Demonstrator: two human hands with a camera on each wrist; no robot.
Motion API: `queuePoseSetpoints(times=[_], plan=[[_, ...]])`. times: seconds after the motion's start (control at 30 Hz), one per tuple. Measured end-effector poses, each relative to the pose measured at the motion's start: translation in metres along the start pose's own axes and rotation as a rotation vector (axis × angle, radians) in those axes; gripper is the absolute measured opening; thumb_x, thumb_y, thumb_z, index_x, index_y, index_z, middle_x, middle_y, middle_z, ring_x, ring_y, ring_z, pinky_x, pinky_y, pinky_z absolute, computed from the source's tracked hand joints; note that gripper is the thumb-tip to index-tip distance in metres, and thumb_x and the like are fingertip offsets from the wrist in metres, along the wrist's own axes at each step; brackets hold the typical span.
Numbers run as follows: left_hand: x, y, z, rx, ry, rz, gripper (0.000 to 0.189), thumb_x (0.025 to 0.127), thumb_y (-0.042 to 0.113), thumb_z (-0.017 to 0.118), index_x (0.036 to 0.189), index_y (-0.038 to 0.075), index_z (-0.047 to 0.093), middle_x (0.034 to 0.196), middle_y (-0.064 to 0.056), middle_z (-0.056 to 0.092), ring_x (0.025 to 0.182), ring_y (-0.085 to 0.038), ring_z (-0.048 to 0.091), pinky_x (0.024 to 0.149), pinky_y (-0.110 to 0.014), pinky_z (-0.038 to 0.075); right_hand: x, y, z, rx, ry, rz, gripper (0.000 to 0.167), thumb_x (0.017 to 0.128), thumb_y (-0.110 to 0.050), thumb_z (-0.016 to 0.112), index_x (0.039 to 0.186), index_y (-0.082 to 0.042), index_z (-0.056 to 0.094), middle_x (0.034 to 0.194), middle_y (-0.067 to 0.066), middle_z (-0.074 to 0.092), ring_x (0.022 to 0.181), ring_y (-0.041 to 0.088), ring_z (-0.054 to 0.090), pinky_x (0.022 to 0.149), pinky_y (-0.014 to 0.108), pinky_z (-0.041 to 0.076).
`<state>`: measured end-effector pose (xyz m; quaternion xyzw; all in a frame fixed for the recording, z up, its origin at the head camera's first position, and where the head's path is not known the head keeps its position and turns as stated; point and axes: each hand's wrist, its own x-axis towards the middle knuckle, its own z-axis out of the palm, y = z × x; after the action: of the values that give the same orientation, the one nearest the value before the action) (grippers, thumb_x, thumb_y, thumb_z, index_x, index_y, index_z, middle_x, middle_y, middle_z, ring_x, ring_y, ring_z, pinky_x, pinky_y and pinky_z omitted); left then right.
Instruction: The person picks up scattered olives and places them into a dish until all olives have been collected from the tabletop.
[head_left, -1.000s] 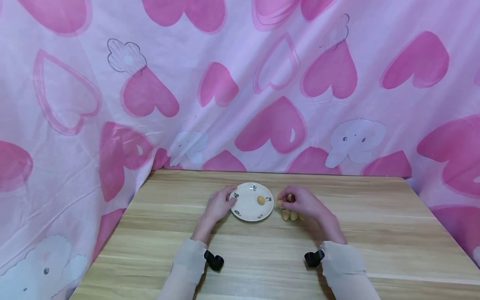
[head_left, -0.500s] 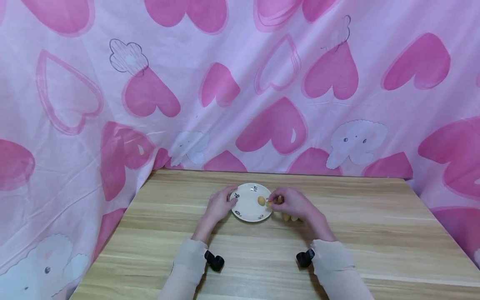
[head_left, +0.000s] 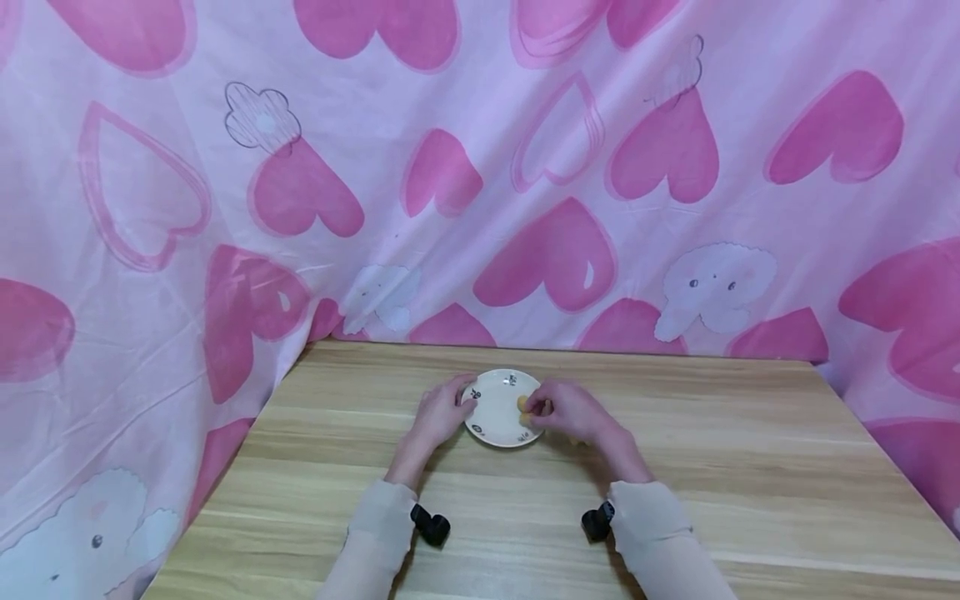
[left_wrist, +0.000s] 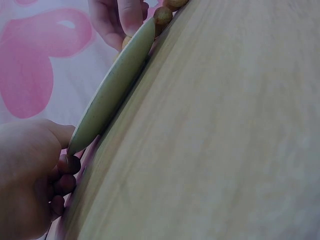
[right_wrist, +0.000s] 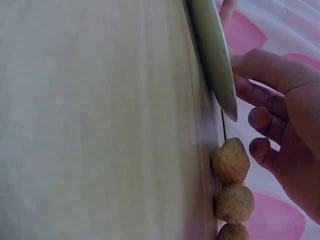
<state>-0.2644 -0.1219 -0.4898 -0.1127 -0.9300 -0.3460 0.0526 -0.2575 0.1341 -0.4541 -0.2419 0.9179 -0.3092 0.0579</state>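
Observation:
A white plate [head_left: 491,417] with small dark prints along its rim lies on the wooden table. My left hand [head_left: 438,412] pinches the plate's left edge, thumb over the rim and fingers curled outside it. Over the right part of the plate, my right hand [head_left: 573,410] pinches a small round tan longan [head_left: 527,420] between thumb and fingertips. Right beside that fruit, another longan [head_left: 522,403] lies on the plate, partly hidden by the fingers. More longans [right_wrist: 231,161] rest on the table just right of the plate, mostly covered by my right hand in the head view.
The wooden table [head_left: 510,533] extends in front and to both sides. Behind it hangs a pink cloth [head_left: 450,275] printed with hearts. Black wrist cameras [head_left: 431,526] sit on both forearms.
From the longans beside the plate, my right hand has moved left over the plate, carrying one between its fingertips. My left hand has stayed at the plate's edge.

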Motion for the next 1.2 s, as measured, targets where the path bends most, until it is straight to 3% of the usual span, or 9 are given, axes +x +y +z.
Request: queuePoseSetpoints(times=[0.2, 0.37, 0.57, 0.9, 1.2], plan=[[0.000, -0.001, 0.003, 0.005, 0.001, 0.000, 0.046, 0.093, 0.024, 0.066, 0.137, 0.014, 0.059, 0.070, 0.004, 0.053, 0.066, -0.013, 0.048, 0.088, -0.042, 0.039, 0.000, 0.000, 0.004, -0.064, 0.005, -0.040, 0.012, 0.083, -0.019, 0.079, 0.095, -0.019, 0.076, 0.090, -0.008, 0.069, 0.083, 0.007, 0.060, 0.078, 0.028, 0.052], [0.000, -0.002, 0.003, 0.007, 0.001, 0.000, 0.046, 0.093, 0.024, 0.066, 0.137, 0.014, 0.059, 0.069, 0.004, 0.053, 0.067, -0.014, 0.049, 0.088, -0.042, 0.039, -0.001, -0.002, 0.004, -0.058, 0.003, -0.008, 0.012, 0.084, -0.018, 0.079, 0.096, -0.019, 0.076, 0.093, -0.009, 0.068, 0.085, 0.007, 0.060, 0.081, 0.031, 0.051], [0.000, -0.001, 0.003, 0.001, -0.007, -0.003, 0.047, 0.093, 0.025, 0.066, 0.138, 0.013, 0.058, 0.070, 0.003, 0.054, 0.068, -0.014, 0.049, 0.090, -0.043, 0.039, -0.009, -0.003, -0.003, -0.013, 0.031, 0.062, 0.014, 0.087, -0.019, 0.076, 0.101, -0.019, 0.075, 0.093, -0.008, 0.066, 0.082, 0.011, 0.057, 0.075, 0.032, 0.050], [0.000, 0.001, -0.002, 0.001, -0.001, -0.008, 0.047, 0.093, 0.023, 0.067, 0.138, 0.013, 0.058, 0.069, 0.002, 0.053, 0.069, -0.016, 0.049, 0.092, -0.045, 0.039, -0.024, 0.008, -0.020, 0.011, 0.096, 0.051, 0.013, 0.092, -0.018, 0.070, 0.104, -0.016, 0.074, 0.096, -0.006, 0.069, 0.087, 0.012, 0.060, 0.084, 0.038, 0.051], [0.000, 0.001, -0.001, 0.000, -0.002, -0.009, 0.047, 0.093, 0.023, 0.067, 0.138, 0.013, 0.058, 0.069, 0.002, 0.052, 0.067, -0.015, 0.048, 0.091, -0.045, 0.039, -0.035, 0.019, -0.024, 0.027, 0.128, 0.106, 0.013, 0.092, -0.019, 0.070, 0.104, -0.015, 0.075, 0.096, -0.005, 0.069, 0.084, 0.014, 0.058, 0.080, 0.036, 0.048]])
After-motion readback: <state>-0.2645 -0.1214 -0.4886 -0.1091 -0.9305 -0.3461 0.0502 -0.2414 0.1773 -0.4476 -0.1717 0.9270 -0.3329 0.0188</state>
